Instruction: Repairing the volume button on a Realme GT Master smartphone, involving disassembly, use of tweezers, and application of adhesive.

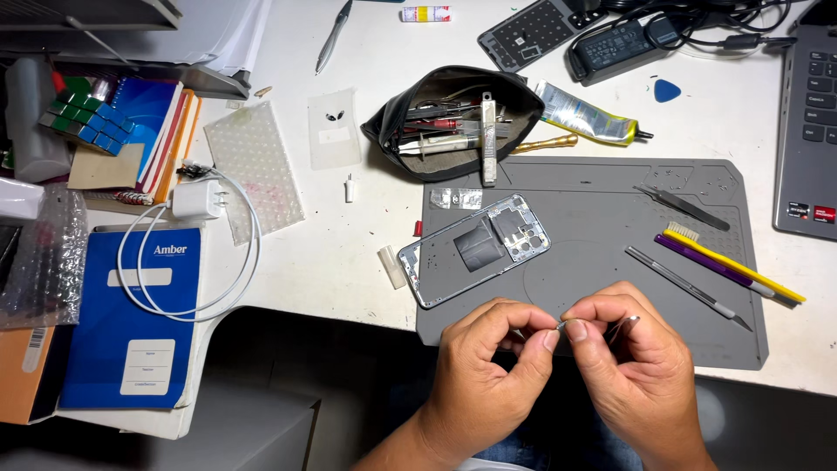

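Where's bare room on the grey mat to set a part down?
Bare: mat centre, between phone frame and tweezers; also its right corner below the brushes. Crowded: the tool pouch at its top edge, both hands at its near edge.

Both my hands sit at the lower middle of the frame, the left hand [488, 366] and the right hand [632, 349] side by side. They are bare: no gloves, no rings, no watch or band at either wrist. My forearms run off the bottom edge with no sleeves on them. My nails are cut short and plain. Below and between my wrists, at the bottom edge, a strip of blue denim from my trousers shows.
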